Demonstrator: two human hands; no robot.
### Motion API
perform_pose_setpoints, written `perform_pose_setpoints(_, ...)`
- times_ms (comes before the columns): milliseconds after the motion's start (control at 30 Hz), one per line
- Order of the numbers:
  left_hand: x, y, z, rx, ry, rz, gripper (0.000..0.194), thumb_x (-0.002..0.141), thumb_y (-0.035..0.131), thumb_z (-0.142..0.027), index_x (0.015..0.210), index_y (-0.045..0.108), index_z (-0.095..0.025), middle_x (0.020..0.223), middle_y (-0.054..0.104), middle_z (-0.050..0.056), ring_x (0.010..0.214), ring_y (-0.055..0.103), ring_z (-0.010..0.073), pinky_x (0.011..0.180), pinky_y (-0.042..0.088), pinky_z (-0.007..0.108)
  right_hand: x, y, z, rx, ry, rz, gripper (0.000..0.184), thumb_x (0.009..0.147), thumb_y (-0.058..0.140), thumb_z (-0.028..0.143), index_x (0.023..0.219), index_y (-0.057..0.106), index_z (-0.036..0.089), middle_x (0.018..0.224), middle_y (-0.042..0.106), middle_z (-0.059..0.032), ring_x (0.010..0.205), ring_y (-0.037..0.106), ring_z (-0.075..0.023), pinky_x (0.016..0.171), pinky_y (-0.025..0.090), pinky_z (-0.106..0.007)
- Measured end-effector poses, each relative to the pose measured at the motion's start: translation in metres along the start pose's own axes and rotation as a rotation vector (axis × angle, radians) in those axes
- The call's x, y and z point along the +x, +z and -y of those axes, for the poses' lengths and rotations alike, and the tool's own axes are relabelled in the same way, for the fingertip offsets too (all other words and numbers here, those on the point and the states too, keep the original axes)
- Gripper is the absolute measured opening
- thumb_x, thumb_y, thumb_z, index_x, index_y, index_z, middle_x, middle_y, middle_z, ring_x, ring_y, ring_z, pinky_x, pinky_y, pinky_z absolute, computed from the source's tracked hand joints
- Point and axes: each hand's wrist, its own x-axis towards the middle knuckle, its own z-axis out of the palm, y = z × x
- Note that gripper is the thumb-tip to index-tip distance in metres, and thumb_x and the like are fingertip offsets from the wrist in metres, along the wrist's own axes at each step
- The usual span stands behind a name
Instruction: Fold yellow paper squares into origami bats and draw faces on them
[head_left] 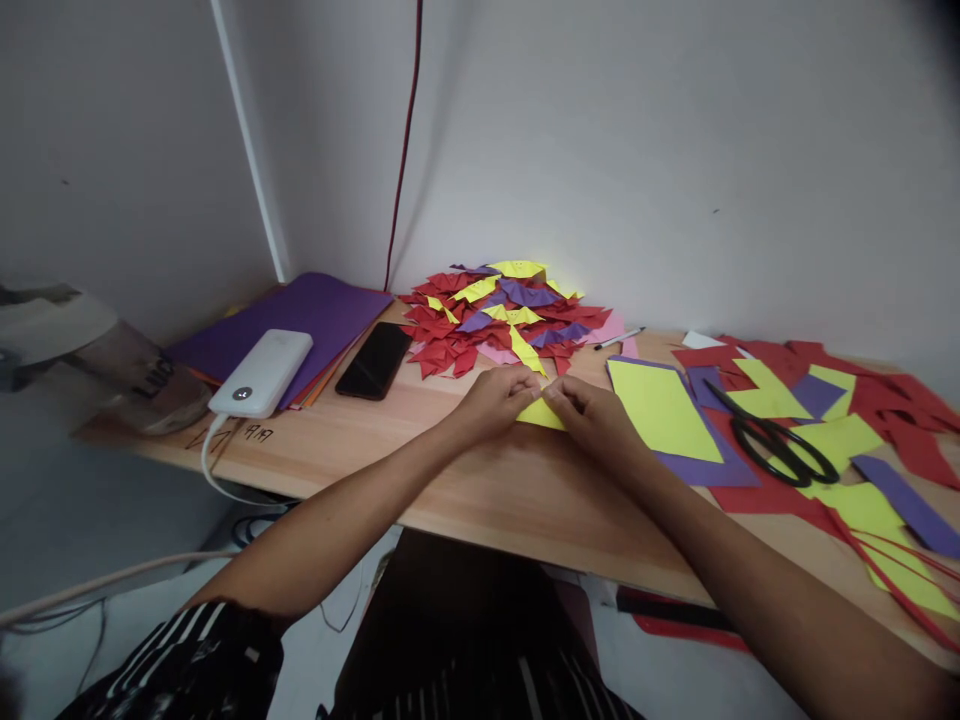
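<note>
Between my two hands, low over the wooden table, is a small yellow piece of paper (541,413). My left hand (501,397) pinches its left side, fingers curled. From the right, my right hand (589,405) grips the same paper, thumb and fingers pressed together near its top. The fingers cover much of the paper, so its exact folds are hidden. Just behind the hands rises a pile of folded paper pieces (442,325) in red, yellow, purple and pink. A stack of yellow and purple sheets (664,410) lies right of my right hand.
Black scissors (780,450) rest among red, yellow and purple paper scraps (832,440) on the right. A pen (619,339) lies near the wall. Leftward are a black phone (375,360), a white power bank (262,375) with a cable, purple sheets (315,300) and a clear container (142,375).
</note>
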Motion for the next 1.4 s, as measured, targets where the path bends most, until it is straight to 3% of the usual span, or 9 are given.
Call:
perform_pose_setpoints(167,-0.001,0.0,-0.005,0.063,-0.014,0.088,0.02,0.083,0.05,-0.029,0.068,0.053,-0.015,0.059,0.043,-0.004,0.058,0.038,0.0101,0.056,0.027,0.023,-0.001,-0.001,0.002,-0.052,-0.058,-0.037,0.025,0.091,0.043,0.034,0.072,0.051,0.02,0.063,0.051,0.0024,0.06,0.047,-0.0124,0.058,0.034,-0.024)
perform_pose_setpoints(400,-0.002,-0.006,-0.006,0.042,-0.046,0.162,0.02,0.082,0.049,-0.026,0.065,0.051,-0.015,0.058,0.048,-0.003,0.057,0.041,0.0101,0.056,0.027,0.023,-0.002,-0.011,0.001,-0.084,-0.002,-0.159,0.03,0.092,0.043,0.036,0.067,0.048,0.02,0.06,0.047,0.0031,0.058,0.043,-0.0117,0.055,0.03,-0.024)
perform_pose_setpoints(633,-0.004,-0.007,-0.008,0.109,-0.039,0.154,0.034,0.085,0.049,-0.034,0.057,0.04,-0.016,0.055,0.039,-0.004,0.055,0.035,0.0096,0.054,0.023,0.024,-0.001,-0.009,0.0,-0.084,0.014,-0.158,0.034,0.092,0.043,0.038,0.063,0.04,0.02,0.056,0.039,0.0039,0.055,0.039,-0.0115,0.053,0.028,-0.024)
perform_pose_setpoints(900,-0.003,0.003,-0.007,0.053,0.022,0.08,0.018,0.084,0.049,-0.03,0.071,0.047,-0.017,0.061,0.041,-0.004,0.059,0.037,0.0106,0.057,0.027,0.024,0.002,0.004,-0.003,-0.094,-0.046,-0.087,0.037,0.09,0.042,0.043,0.061,0.042,0.02,0.054,0.043,0.0032,0.053,0.043,-0.0123,0.053,0.03,-0.025)
perform_pose_setpoints(1133,-0.002,0.003,-0.008,0.028,-0.001,-0.021,0.02,0.086,0.047,-0.032,0.073,0.05,-0.016,0.064,0.045,-0.003,0.061,0.039,0.0115,0.058,0.028,0.024,0.003,0.003,0.006,-0.006,0.027,-0.079,0.039,0.091,0.041,0.045,0.061,0.045,0.021,0.049,0.045,0.0034,0.052,0.046,-0.0131,0.054,0.034,-0.025)
perform_pose_setpoints(1400,-0.002,0.006,-0.006,0.026,0.002,-0.022,0.021,0.088,0.044,-0.031,0.072,0.047,-0.017,0.064,0.042,-0.003,0.061,0.038,0.0114,0.058,0.028,0.025,0.002,0.005,0.004,0.017,0.026,-0.078,0.038,0.092,0.04,0.045,0.063,0.045,0.021,0.048,0.045,0.0041,0.051,0.047,-0.0133,0.054,0.035,-0.025)
